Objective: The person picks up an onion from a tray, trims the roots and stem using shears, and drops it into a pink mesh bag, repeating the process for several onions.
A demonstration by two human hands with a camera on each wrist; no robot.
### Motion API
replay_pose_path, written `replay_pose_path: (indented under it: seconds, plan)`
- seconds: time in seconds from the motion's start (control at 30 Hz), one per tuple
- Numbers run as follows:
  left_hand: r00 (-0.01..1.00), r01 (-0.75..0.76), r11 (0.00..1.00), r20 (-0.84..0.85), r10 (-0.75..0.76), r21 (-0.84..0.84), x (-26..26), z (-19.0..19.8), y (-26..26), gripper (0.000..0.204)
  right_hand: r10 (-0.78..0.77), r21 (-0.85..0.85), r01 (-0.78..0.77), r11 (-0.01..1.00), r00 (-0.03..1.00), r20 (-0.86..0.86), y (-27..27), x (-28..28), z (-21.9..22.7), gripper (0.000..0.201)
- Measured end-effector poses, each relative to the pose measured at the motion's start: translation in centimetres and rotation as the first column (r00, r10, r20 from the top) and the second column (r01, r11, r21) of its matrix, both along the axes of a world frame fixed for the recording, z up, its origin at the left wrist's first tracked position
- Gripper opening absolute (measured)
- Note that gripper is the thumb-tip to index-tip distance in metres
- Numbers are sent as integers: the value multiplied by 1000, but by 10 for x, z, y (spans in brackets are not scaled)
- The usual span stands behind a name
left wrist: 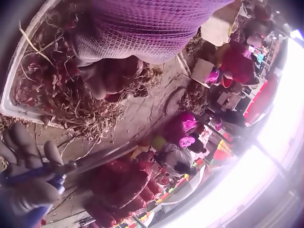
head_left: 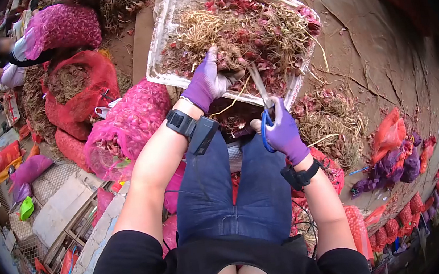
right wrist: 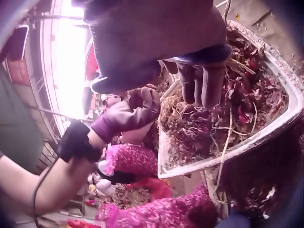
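Note:
My left hand (head_left: pixel 208 82), in a purple glove with a pale palm, is over the near side of a white tray (head_left: pixel 170 79). Its fingers curl round a small reddish shallot (left wrist: pixel 114 97), mostly hidden by the glove. The tray holds a heap of dry roots, stalks and red shallots (head_left: pixel 235 33). To the right, my gloved right hand (head_left: pixel 284 133) grips blue-handled scissors (head_left: pixel 258 82), with fingers through the handle loops. The blades point up and toward the tray, their tips close to the left hand and overlapping the heap in the head view.
A pink net sack (head_left: pixel 132 122) of shallots leans left of the tray, near a red net sack (head_left: pixel 78 87). Trimmings (head_left: pixel 330 125) lie on the ground at the right. Purple and red net bags (head_left: pixel 398 158) are beyond, with rows of filled red sacks (head_left: pixel 395 231).

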State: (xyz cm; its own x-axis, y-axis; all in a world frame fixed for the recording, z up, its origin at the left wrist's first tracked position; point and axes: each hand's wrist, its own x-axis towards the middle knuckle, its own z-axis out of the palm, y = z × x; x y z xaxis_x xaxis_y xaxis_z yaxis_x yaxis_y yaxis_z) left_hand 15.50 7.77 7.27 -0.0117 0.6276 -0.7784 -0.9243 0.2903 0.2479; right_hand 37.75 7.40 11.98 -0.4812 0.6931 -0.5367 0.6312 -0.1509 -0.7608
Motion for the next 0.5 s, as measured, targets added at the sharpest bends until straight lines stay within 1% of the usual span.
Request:
replay_pose_path:
  seconds: [0.03,0.07,0.1,0.13,0.17,0.2,0.23,0.27,0.3,0.33,0.37,0.4,0.43,0.47,0.5]
  plan:
    - [999,-6,995,-44,2,-96,2,6,3,41,-3,-2,3,1000,1000,-1,0,0,-2,61]
    - [994,32,994,-101,-43,-102,1,4,1,39,24,69,-24,997,1000,-5,0,-1,-4,62]
    - [994,35,994,-99,-45,-105,0,-2,-2,39,52,139,-50,989,999,-6,1,-2,-4,64]
    - [992,88,993,-85,-95,-82,-3,-10,-3,40,66,175,-74,982,997,51,3,-1,-2,65]
    - [987,140,988,-73,-144,-58,-3,-5,-1,42,65,174,-73,982,997,52,7,0,0,65]
    - [953,153,937,-204,-224,-314,6,8,2,45,77,113,-82,990,996,48,11,1,2,66]
    - [953,156,936,-202,-227,-314,5,4,0,45,88,52,-90,995,995,44,14,4,1,66]
    - [824,277,915,-416,-384,-294,3,8,-1,47,148,162,-147,976,989,8,15,6,-3,71]
    - [626,393,869,-605,-492,-300,4,12,0,49,147,162,-147,976,989,10,15,10,-5,71]
    - [526,393,870,-704,-478,-297,9,17,-3,54,184,95,-185,978,983,15,17,13,-6,74]
    - [527,394,870,-703,-478,-296,6,14,-2,54,221,28,-222,975,975,19,19,14,-5,77]
    - [403,470,812,-734,-546,-346,0,9,-2,56,220,27,-221,975,975,21,21,16,-8,77]
    - [270,533,745,-753,-600,-402,-3,5,-2,57,257,47,-257,965,966,18,22,18,-13,79]
    - [250,548,721,-740,-625,-424,-2,15,2,58,294,68,-294,953,956,14,24,19,-16,81]
    - [251,547,722,-740,-625,-424,-2,14,1,58,295,68,-295,953,955,14,25,20,-16,81]
